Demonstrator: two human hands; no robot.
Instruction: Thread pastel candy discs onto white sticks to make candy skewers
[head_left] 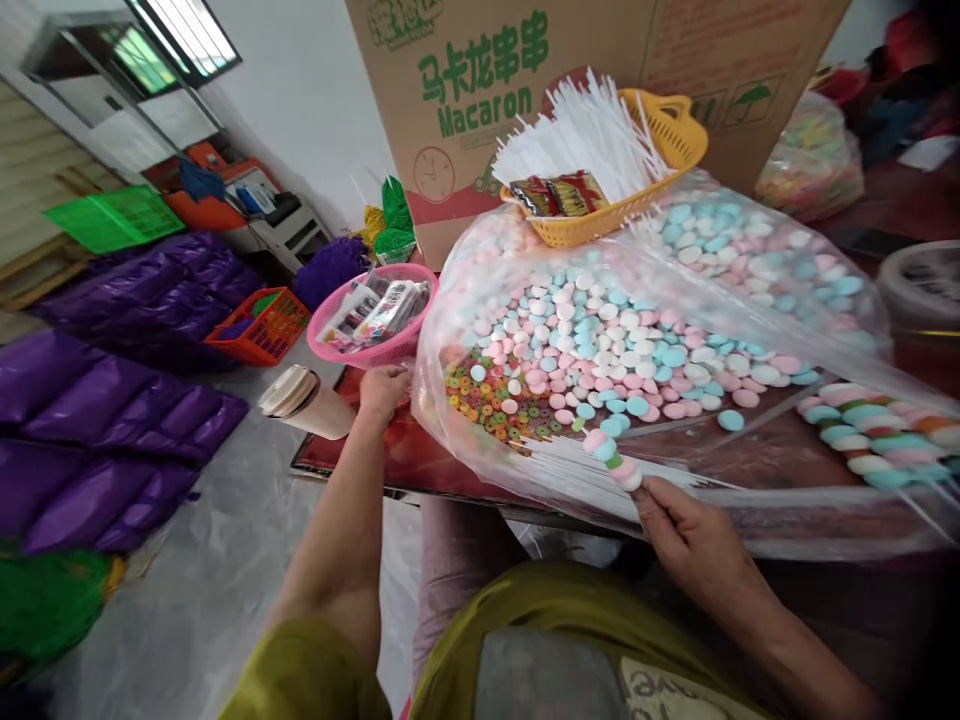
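In my right hand point(694, 540) is a candy skewer point(613, 460), its pastel and green pieces threaded in a row and tilted up to the left. My left hand point(384, 392) is closed beside the pink basket point(330, 350), at the left edge of the clear plastic bag point(442, 400); what its fingers hold, if anything, is hidden. Inside the opened bag lie loose pink, white and blue candies point(600, 340), small coloured ring candies point(491, 395) and several white sticks point(592, 470). Finished-looking candy skewers point(877, 430) are stacked at the right.
A yellow basket point(679, 150) of white sticks and small packets rests on the candy bag. Behind it stands a cardboard box point(397, 110). Paper cups point(315, 405) lean at the table's left edge. Purple bundles point(97, 430) and an orange crate point(262, 325) sit on the floor.
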